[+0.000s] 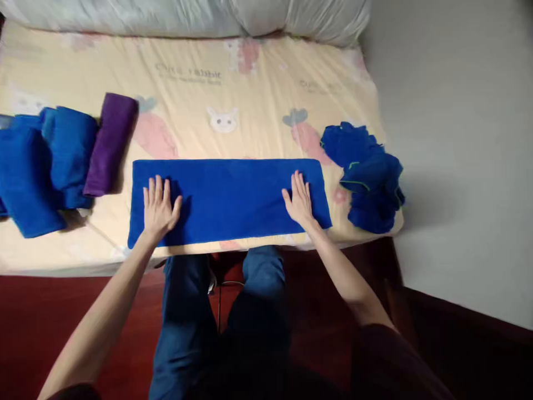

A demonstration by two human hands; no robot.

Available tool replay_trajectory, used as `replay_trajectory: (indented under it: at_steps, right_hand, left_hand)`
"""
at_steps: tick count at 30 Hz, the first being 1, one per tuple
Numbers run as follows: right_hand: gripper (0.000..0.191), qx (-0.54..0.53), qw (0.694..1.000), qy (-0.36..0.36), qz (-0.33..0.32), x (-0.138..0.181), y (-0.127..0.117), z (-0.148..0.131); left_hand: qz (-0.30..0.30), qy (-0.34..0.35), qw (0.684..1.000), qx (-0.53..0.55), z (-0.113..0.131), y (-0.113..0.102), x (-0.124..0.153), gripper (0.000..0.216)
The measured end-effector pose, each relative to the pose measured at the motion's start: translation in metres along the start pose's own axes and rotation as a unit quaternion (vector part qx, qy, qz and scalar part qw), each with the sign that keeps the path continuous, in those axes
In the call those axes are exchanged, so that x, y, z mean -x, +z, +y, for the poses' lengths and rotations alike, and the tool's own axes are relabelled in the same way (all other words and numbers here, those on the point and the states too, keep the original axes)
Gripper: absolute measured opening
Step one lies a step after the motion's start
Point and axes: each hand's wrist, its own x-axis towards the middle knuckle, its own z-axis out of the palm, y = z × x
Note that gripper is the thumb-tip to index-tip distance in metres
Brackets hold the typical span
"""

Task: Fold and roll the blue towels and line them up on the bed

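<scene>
A blue towel [233, 200] lies spread flat along the front edge of the bed, its long side running left to right. My left hand [160, 208] rests palm down near the towel's left end, fingers stretched and thumb apart. Toward the right end, my right hand [298, 199] lies flat on the cloth with its fingers extended. Neither hand grips anything. Close to the right of the towel sits a crumpled heap of blue cloths [366, 178] with some green edging.
Left of the towel lie a rolled or folded purple towel [111, 144] and several folded blue towels [73, 153]. The bed sheet [258, 83] is yellow with rabbit and carrot prints. A pale padded bolster [166, 16] runs along the back. At the right stands a wall [458, 139].
</scene>
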Motion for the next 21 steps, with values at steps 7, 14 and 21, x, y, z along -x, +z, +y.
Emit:
replay_trajectory:
  at_steps: [7,14,21]
  right_hand:
    - [0.071,0.066,0.988,0.137,-0.014,0.11,-0.007,0.081]
    - [0.075,0.055,0.975,0.211,0.041,0.124,-0.019,0.063]
    - [0.072,-0.174,0.976,0.114,0.063,0.263,0.019,-0.111]
  left_hand:
    - [0.013,-0.056,0.998,-0.009,-0.023,-0.003,0.097,0.072]
    - [0.054,-0.126,0.99,-0.029,-0.01,-0.008,0.137,0.074]
    - [-0.02,-0.071,0.994,-0.084,0.11,0.022,0.301,0.064]
